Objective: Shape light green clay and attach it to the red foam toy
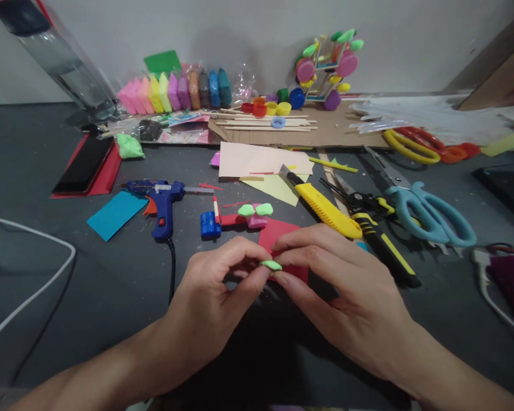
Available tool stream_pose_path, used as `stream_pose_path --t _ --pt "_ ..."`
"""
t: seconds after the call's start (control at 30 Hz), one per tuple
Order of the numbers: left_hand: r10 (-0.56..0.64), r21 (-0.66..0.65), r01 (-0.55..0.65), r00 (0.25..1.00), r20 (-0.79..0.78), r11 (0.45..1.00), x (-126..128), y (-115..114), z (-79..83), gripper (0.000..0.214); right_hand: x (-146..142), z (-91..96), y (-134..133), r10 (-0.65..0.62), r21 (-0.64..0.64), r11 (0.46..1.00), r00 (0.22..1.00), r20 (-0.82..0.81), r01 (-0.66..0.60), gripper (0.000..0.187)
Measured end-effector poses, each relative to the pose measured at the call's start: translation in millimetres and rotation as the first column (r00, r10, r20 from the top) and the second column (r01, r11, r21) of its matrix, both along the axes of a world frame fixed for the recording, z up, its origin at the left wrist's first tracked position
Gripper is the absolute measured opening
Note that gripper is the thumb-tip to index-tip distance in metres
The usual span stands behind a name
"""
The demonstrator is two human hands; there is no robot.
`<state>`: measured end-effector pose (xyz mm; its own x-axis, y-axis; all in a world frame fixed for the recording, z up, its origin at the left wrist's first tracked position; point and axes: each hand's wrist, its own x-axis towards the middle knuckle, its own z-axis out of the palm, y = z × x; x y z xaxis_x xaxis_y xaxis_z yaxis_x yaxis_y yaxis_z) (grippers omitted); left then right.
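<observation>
Between the fingertips of both hands sits a small flattened piece of light green modelling clay point(272, 265). My left hand point(223, 288) pinches its left end with thumb and index finger. From the other side my right hand point(342, 291) closes thumb and fingers on it. Just beyond the fingers lies a small craft piece with a blue bottle cap point(210, 225), a red strip, and a pink part point(257, 219) topped by two light green clay lobes point(256, 209). A red paper sheet point(282, 234) lies partly hidden under my hands.
A blue glue gun point(160, 200) rests left, its cord running toward me. To the right are a yellow cutter point(325, 208), pliers point(368, 228) and blue scissors point(428, 211). Clay packs point(180, 91), sticks point(265, 123) and a decorated stick frame point(325, 71) line the back.
</observation>
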<state>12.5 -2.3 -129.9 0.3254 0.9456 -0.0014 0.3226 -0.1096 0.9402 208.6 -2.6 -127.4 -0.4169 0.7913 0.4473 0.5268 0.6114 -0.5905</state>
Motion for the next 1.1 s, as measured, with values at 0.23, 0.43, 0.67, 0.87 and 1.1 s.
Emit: stream_pose_path --t 0.23,0.43,0.67,0.87,1.1 --pt "0.014 -0.243 0.013 0.994 0.109 0.97 2 -2 2.2 0.01 1 1.4 1 -0.017 0.014 1.0 1.0 0.0 0.017 0.007" --pt "0.009 -0.219 0.016 0.994 0.111 0.976 2 -2 -0.9 0.008 0 -1.7 1 -0.037 0.049 0.998 0.999 0.017 0.037 0.008" --pt "0.039 -0.261 0.005 0.986 0.163 0.965 3 -3 4.5 0.015 -1 -0.3 0 -0.028 0.023 0.999 1.0 -0.004 0.028 0.009" --pt "0.183 -0.614 0.339 0.755 0.63 0.713 8 0 0.2 0.026 3 4.2 -2 0.0 0.008 1.0 1.0 -0.021 0.0 0.009" --pt "0.286 -0.577 0.548 0.527 0.8 0.606 14 -1 -7.6 0.028 3 2.9 -2 0.013 -0.002 1.0 1.0 -0.012 -0.013 0.018"
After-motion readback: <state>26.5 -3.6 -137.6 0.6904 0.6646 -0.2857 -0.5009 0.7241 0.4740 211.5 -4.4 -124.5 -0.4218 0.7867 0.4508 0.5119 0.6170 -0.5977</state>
